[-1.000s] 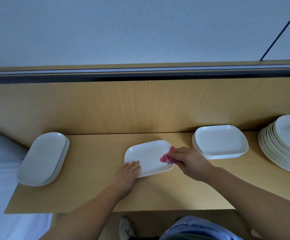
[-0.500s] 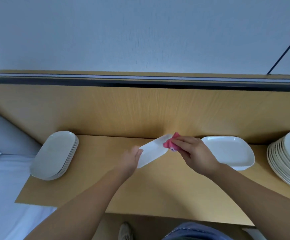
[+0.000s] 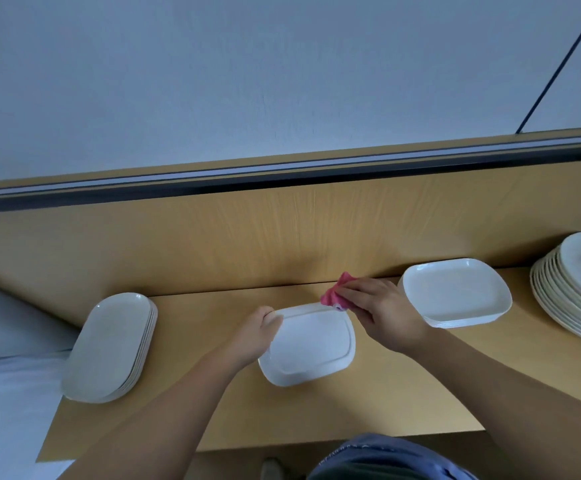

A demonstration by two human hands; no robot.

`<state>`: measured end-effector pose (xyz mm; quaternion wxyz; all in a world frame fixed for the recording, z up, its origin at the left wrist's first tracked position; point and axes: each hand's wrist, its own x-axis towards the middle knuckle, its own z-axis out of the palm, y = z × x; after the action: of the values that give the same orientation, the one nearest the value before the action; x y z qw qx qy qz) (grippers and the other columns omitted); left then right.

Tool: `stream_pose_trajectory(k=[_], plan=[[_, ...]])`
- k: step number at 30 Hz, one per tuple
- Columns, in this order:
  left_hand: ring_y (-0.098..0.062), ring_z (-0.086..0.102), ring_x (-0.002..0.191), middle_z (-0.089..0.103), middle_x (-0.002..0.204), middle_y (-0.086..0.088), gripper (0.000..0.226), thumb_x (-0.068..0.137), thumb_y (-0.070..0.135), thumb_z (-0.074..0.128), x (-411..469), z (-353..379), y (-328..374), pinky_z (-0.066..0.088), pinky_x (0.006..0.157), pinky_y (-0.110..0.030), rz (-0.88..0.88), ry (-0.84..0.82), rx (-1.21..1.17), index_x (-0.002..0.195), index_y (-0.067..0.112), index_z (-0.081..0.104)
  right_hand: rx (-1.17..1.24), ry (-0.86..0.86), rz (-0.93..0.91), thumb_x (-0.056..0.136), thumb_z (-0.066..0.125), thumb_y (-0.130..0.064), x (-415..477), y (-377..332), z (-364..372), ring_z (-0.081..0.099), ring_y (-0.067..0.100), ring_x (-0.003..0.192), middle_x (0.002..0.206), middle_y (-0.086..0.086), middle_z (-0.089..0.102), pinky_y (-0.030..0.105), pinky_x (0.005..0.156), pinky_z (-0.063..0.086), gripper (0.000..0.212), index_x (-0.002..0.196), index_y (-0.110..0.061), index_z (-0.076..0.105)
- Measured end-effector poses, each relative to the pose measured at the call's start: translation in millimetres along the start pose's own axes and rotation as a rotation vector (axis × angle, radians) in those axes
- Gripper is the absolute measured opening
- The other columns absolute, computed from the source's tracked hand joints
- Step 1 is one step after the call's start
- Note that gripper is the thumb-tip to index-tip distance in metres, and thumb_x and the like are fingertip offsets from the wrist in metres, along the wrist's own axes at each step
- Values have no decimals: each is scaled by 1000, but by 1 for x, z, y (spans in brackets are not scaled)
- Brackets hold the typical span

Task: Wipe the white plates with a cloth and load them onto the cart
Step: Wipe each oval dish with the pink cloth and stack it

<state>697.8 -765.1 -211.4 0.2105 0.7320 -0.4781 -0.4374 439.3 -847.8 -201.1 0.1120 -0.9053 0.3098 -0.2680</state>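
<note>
both our hands are busy: our left hand [image 3: 254,336] is curling its fingers round the far left rim of a white rounded-rectangular plate [image 3: 311,344], lying underside up at the middle of the light wooden bench [image 3: 316,420], while our right hand [image 3: 382,313] is pinching a crumpled pink cloth [image 3: 334,296] against the plate's far right corner.

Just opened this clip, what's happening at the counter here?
A person is wiping a white plate: the left hand grips its far left corner and the right hand presses a pink cloth to its far edge. Its underside seems to face up. Stacks of oval plates, rectangular plates and round plates sit on the wooden counter. No cart in view.
</note>
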Motion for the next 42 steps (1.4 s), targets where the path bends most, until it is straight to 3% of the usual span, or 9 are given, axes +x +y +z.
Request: stream_pose_trajectory(k=[3, 6, 10, 15, 20, 23, 27, 33, 42], plan=[[-16, 57, 85, 59, 96, 1, 17, 84, 17, 58, 4, -11, -6, 47, 74, -32, 30, -136, 66, 100, 16, 52, -5, -90, 8, 96, 47, -22, 7, 0, 11, 57, 14, 113, 120, -10, 63, 40, 83, 50, 29, 121, -24, 61], [-25, 62, 92, 63, 99, -5, 30, 74, 23, 67, 7, -15, -13, 52, 76, -39, 11, -115, 35, 99, 13, 52, 4, -220, -16, 91, 58, -10, 13, -1, 28, 57, 14, 112, 120, -11, 62, 39, 84, 50, 33, 119, -27, 60], [-18, 61, 96, 61, 106, 0, 44, 78, 20, 73, 10, -10, -20, 50, 75, -30, -22, -87, 29, 110, 21, 43, 8, -284, -76, 78, 65, 1, 31, -16, 51, 60, 19, 110, 118, -4, 66, 37, 90, 49, 48, 119, -22, 64], [-6, 50, 70, 54, 83, 7, 26, 79, 21, 72, 14, -6, -19, 36, 56, -19, 29, -61, 90, 93, 18, 51, 17, -461, -101, 79, 50, 8, 47, -24, 77, 37, 12, 138, 141, -7, 52, 35, 112, 28, 64, 136, -21, 53], [-11, 55, 73, 61, 85, 2, 22, 78, 18, 73, 17, -4, -19, 39, 58, -21, 31, -57, 41, 90, 19, 54, 197, -462, -2, 83, 52, -3, 40, -27, 87, 40, 17, 127, 136, 0, 53, 37, 104, 31, 36, 113, -17, 66], [-17, 62, 87, 64, 98, -2, 33, 78, 18, 74, 16, -2, -18, 47, 67, -24, 8, -48, 18, 105, 15, 56, 227, -559, 154, 96, 53, -23, 43, -28, 88, 31, 20, 136, 150, 1, 38, 34, 113, 21, 49, 144, -15, 44], [-17, 62, 94, 64, 102, -2, 40, 76, 22, 76, 17, 0, -17, 51, 77, -32, -7, -39, 41, 110, 13, 56, -6, -629, 91, 98, 48, -30, 46, -30, 101, 26, 24, 141, 152, 0, 36, 47, 117, 13, 60, 151, -11, 27], [-21, 62, 97, 63, 104, -5, 41, 75, 17, 74, 16, 5, -21, 53, 84, -43, -69, -12, 65, 110, 11, 54, 19, -610, 38, 101, 43, -22, 42, -22, 97, 34, 22, 138, 148, -1, 44, 40, 113, 19, 50, 149, -12, 34], [-21, 62, 96, 61, 105, -5, 38, 74, 17, 76, 16, 10, -25, 53, 81, -40, -122, 6, 38, 102, 16, 51, -22, -625, 139, 101, 30, -32, 18, 20, 78, 33, 18, 140, 149, -4, 43, 32, 115, 27, 50, 148, -14, 38]])
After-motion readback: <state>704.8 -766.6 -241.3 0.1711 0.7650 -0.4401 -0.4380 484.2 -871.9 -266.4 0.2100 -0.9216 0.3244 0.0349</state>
